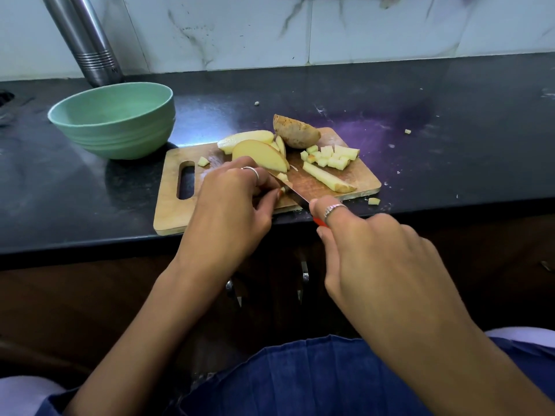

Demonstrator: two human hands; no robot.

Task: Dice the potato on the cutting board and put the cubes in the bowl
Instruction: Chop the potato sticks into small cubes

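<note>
Pale green round bowl [112, 121] sits on black counter [420, 151], just left of & behind the wooden cutting board [171, 211]; nothing visible inside it. On board: skin-on potato half [295, 132], pale slices [259, 157], one long strip [327, 178], pile of cubes [332, 157] at far right. Left hand [231, 202] w/ fingers curled pins a small potato piece. Right hand [369, 244] grips red-handled knife [295, 198], blade on board. Stray cube [374, 201] on counter.
</note>
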